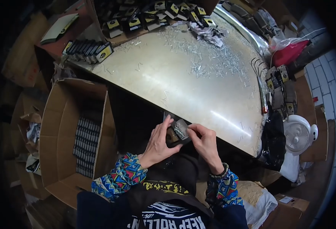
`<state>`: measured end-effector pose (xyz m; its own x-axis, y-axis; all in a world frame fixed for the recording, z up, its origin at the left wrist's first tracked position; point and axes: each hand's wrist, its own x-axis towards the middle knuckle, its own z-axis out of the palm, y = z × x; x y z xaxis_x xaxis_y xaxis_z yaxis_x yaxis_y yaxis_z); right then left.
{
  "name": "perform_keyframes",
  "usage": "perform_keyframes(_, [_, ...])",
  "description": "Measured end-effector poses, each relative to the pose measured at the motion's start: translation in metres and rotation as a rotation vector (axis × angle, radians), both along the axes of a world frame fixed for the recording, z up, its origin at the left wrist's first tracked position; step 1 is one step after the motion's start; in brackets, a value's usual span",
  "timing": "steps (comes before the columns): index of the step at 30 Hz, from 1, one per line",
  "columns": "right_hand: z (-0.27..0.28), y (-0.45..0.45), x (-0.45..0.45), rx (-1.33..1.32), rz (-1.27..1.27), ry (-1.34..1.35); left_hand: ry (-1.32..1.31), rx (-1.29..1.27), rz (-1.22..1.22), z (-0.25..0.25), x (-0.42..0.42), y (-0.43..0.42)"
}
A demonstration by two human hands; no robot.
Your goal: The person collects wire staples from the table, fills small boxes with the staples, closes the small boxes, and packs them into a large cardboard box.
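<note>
Near the table's front edge, my left hand [159,144] holds a small dark box [171,138] between its thumb and fingers. My right hand [205,145] pinches a small clear plastic bag [181,129] with shiny metal pieces inside. The bag lies against the top of the box, between both hands. Whether it is partly inside the box I cannot tell.
A metal-topped table [156,84] carries many scattered small metal pieces [217,61]. Black and yellow boxes [88,51] stand in a row at its left. An open carton [67,133] with stacked dark boxes [87,147] is on the left. A white fan [298,135] sits right.
</note>
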<state>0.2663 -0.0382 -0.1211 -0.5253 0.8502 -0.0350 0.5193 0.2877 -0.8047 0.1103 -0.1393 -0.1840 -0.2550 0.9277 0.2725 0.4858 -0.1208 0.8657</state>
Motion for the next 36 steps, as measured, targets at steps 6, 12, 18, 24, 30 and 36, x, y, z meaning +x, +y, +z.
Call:
perform_keyframes(6, [-0.001,-0.005,-0.009,0.247,0.153,0.268,0.052,0.049,0.094,0.013,0.005,0.013])
perform_keyframes(12, [-0.012,-0.007,-0.015,0.336,-0.022,0.325,0.12,0.008,0.07,0.028,0.006,0.007])
perform_keyframes(18, [-0.005,-0.002,-0.011,0.548,0.286,0.178,0.126,0.039,0.063,0.024,0.003,0.009])
perform_keyframes(24, [-0.015,-0.009,-0.016,0.363,0.027,0.249,0.208,0.104,0.066,0.027,0.006,0.012])
perform_keyframes(30, [-0.007,-0.005,-0.011,0.196,0.151,0.313,0.051,0.0,0.075,0.026,0.001,0.009])
perform_keyframes(36, [-0.007,-0.012,0.0,0.465,0.174,0.261,-0.251,-0.047,0.042,0.023,0.0,0.011])
